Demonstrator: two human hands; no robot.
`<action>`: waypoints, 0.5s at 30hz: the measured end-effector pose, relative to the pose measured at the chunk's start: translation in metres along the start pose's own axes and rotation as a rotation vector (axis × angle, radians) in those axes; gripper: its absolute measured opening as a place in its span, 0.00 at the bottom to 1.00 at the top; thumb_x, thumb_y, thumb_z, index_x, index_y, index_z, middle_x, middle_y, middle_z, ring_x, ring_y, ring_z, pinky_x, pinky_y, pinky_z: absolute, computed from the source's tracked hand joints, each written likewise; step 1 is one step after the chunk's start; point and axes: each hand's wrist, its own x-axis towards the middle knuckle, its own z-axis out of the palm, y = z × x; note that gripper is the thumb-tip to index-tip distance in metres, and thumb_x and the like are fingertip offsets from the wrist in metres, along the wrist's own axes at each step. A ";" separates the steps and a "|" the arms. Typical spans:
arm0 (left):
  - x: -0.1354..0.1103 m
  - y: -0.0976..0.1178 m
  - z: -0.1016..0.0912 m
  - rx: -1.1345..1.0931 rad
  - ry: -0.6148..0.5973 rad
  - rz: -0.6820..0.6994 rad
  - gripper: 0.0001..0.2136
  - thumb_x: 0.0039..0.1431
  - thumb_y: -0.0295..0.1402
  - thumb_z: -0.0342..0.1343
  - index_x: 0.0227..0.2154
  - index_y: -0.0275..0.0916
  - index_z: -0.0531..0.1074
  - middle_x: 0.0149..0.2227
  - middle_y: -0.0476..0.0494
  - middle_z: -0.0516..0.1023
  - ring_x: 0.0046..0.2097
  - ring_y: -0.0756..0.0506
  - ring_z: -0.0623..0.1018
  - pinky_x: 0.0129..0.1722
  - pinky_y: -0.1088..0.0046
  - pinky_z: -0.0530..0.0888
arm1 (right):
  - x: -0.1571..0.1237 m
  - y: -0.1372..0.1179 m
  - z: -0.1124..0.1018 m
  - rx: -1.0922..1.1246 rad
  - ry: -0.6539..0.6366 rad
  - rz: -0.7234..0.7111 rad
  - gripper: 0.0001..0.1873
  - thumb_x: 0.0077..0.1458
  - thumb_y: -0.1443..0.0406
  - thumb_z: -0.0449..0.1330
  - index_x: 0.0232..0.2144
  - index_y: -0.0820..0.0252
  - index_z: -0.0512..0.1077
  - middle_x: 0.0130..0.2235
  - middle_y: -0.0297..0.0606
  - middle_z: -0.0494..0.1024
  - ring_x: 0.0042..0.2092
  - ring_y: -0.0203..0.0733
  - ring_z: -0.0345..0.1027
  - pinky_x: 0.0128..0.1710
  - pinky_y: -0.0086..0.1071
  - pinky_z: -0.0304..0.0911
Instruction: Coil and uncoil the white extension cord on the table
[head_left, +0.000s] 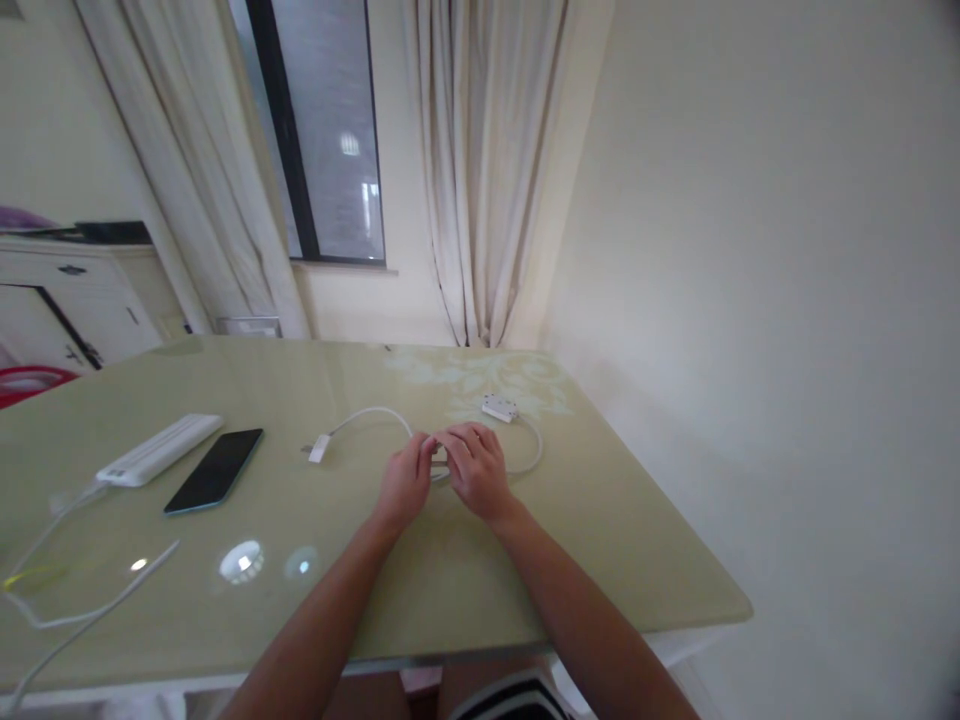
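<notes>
A white cable (369,414) lies on the pale green glass table (585,520), with a plug (319,448) at its left end and a small white adapter block (500,408) at its right end. My left hand (405,482) and my right hand (474,466) meet over the cable's middle. Both have their fingers pinched on the cable where it loops between them.
A white power strip (159,449) and a dark phone (214,470) lie at the left of the table. Another white cord (82,612) trails along the front left edge. A wall stands close on the right, curtains and a window behind.
</notes>
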 end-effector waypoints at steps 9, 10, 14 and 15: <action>0.007 -0.004 -0.009 -0.240 -0.032 -0.101 0.24 0.69 0.51 0.43 0.28 0.39 0.71 0.24 0.45 0.78 0.29 0.45 0.79 0.32 0.70 0.74 | 0.001 0.028 -0.014 0.104 0.296 0.173 0.09 0.65 0.61 0.62 0.43 0.52 0.82 0.36 0.39 0.80 0.40 0.42 0.70 0.44 0.36 0.64; 0.010 -0.007 -0.010 -0.240 -0.041 -0.094 0.25 0.69 0.52 0.43 0.27 0.39 0.71 0.24 0.45 0.78 0.29 0.45 0.79 0.33 0.70 0.74 | 0.001 0.037 -0.015 0.157 0.403 0.330 0.10 0.65 0.59 0.62 0.42 0.55 0.82 0.36 0.40 0.80 0.39 0.42 0.70 0.44 0.36 0.65; 0.017 -0.021 -0.014 -0.235 -0.018 -0.150 0.26 0.66 0.56 0.44 0.26 0.40 0.69 0.22 0.48 0.73 0.23 0.48 0.72 0.24 0.72 0.68 | -0.002 0.079 -0.011 0.358 0.577 0.922 0.22 0.60 0.51 0.60 0.43 0.66 0.77 0.34 0.42 0.79 0.35 0.42 0.71 0.38 0.36 0.67; 0.018 -0.024 -0.014 -0.215 0.001 -0.152 0.26 0.66 0.57 0.44 0.26 0.40 0.68 0.22 0.48 0.71 0.23 0.48 0.70 0.23 0.73 0.66 | -0.004 0.086 -0.010 0.360 0.536 0.974 0.23 0.59 0.52 0.60 0.45 0.67 0.76 0.33 0.42 0.78 0.34 0.43 0.71 0.37 0.37 0.67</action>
